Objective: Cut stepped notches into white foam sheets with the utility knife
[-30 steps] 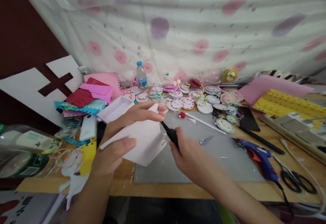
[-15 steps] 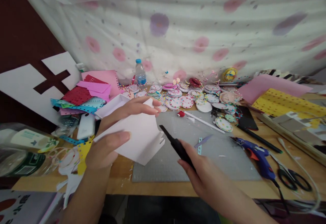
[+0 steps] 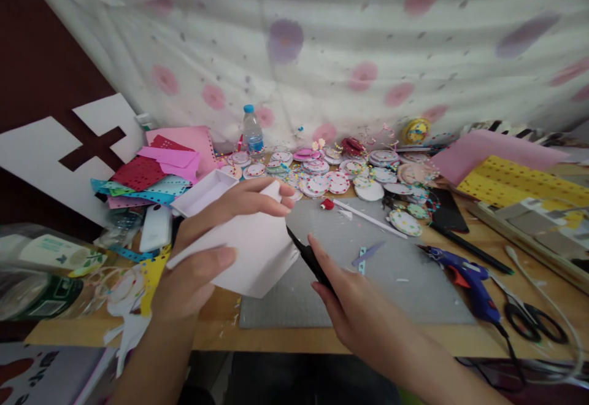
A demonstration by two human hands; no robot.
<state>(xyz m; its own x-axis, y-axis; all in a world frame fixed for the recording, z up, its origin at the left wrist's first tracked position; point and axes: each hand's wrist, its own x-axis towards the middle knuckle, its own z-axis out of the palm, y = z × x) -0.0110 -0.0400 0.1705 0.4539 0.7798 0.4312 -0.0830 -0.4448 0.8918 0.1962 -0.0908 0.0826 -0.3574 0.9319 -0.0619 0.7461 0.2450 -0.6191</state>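
Note:
A folded white card piece [image 3: 253, 254] is gripped by my left hand [image 3: 202, 251], thumb on its near face and fingers over its top edge. Small slits show at its right edge. My right hand [image 3: 343, 291] is closed around a black craft knife [image 3: 315, 264], whose dark tip touches or nearly touches the card's right edge. Both are held above the grey cutting mat [image 3: 391, 297]. A white open box [image 3: 205, 191] stands behind my left hand.
Decorated round discs [image 3: 338, 183] line the back beside a water bottle [image 3: 253, 130]. At right are a blue glue gun [image 3: 476, 285], scissors [image 3: 529, 316] and yellow sheets [image 3: 519, 184]. Coloured sheets [image 3: 142, 172] and plastic bottles [image 3: 41, 291] are at left.
My right hand has moved left and slightly up with the knife, bringing its tip to the card's right edge. My left hand and the card have barely moved.

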